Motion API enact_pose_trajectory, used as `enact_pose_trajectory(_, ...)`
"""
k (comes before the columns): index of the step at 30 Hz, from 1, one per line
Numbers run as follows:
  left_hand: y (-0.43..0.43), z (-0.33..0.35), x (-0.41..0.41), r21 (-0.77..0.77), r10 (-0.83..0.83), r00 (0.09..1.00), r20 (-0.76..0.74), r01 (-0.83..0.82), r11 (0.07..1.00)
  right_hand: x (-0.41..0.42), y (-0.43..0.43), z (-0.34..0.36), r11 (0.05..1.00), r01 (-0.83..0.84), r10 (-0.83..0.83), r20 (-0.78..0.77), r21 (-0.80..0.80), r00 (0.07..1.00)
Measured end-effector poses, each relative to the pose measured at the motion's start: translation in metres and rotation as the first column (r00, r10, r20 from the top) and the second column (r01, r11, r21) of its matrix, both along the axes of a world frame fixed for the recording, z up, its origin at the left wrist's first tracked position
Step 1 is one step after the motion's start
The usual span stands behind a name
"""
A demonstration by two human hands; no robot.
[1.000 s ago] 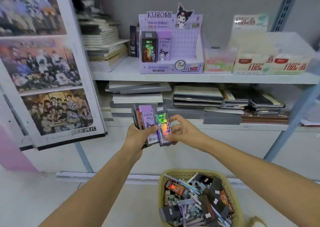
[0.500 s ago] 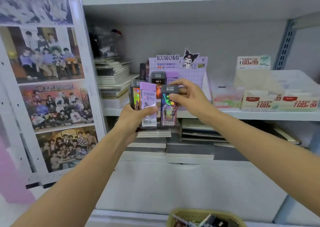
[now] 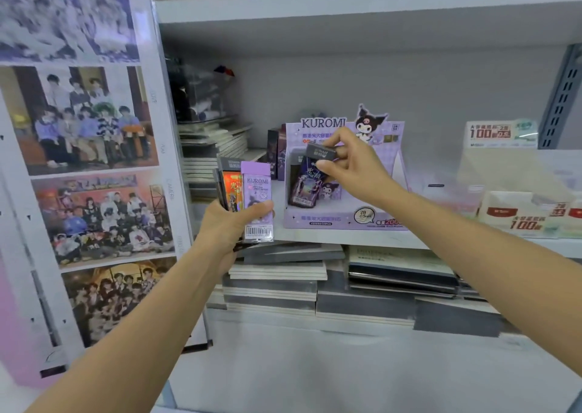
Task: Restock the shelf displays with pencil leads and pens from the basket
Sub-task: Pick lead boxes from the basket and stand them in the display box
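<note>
Right hand (image 3: 356,170) moved its pinched pack (image 3: 304,182) into display (image 3: 340,220); left hand (image 3: 225,227) at 9 o'clock grips stack (image 3: 256,192); thumb slip spills it.

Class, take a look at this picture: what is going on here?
A person is restocking a shelf. The right hand pinches a dark lead case by its cap, at the left side of the purple display box. The left hand grips a small stack of more cases, a purple one in front, just left of the box.
</note>
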State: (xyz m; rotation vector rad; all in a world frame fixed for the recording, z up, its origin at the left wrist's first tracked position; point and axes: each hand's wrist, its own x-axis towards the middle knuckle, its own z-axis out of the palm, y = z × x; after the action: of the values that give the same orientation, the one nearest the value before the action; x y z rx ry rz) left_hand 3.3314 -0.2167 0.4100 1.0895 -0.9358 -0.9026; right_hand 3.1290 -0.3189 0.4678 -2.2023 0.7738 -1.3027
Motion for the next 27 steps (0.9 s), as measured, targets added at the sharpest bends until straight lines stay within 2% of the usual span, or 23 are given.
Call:
enact_pose_trajectory(5,-0.008,0.004,0.000,-0.014,-0.053,0.998,0.028,0.053,0.998,0.008,-0.003,0.018,1.000,-0.009,0.004,-0.200,-0.025,0.980)
enact_pose_trajectory(11,-0.008,0.005,0.003,-0.014,-0.066,0.997,0.031,0.067,0.998,0.010,-0.007,0.027,1.000,-0.020,0.015,-0.293,-0.015,0.956)
enact_pose_trajectory(14,-0.005,0.004,0.003,-0.009,-0.054,0.998,0.011,0.054,0.998,0.009,-0.006,0.015,0.999,-0.003,-0.004,-0.246,-0.031,0.969)
enact_pose_trajectory(18,-0.001,0.002,-0.003,-0.007,-0.055,0.998,0.028,0.055,0.998,0.016,0.000,-0.001,0.971,0.082,-0.109,-0.108,-0.223,0.988)
enact_pose_trajectory(20,0.000,0.002,-0.006,-0.016,-0.062,0.998,0.032,0.062,0.998,0.018,0.000,-0.007,0.952,0.137,-0.167,-0.091,-0.273,0.982)
enact_pose_trajectory(24,0.003,0.004,-0.013,-0.024,-0.087,0.995,0.041,0.088,0.996,0.015,0.005,-0.006,0.943,0.228,-0.245,-0.045,-0.241,0.968)
enact_pose_trajectory(27,0.002,0.006,-0.019,-0.027,-0.163,0.984,0.068,0.165,0.986,0.007,0.018,0.006,0.983,0.150,-0.137,0.121,-0.103,0.983)
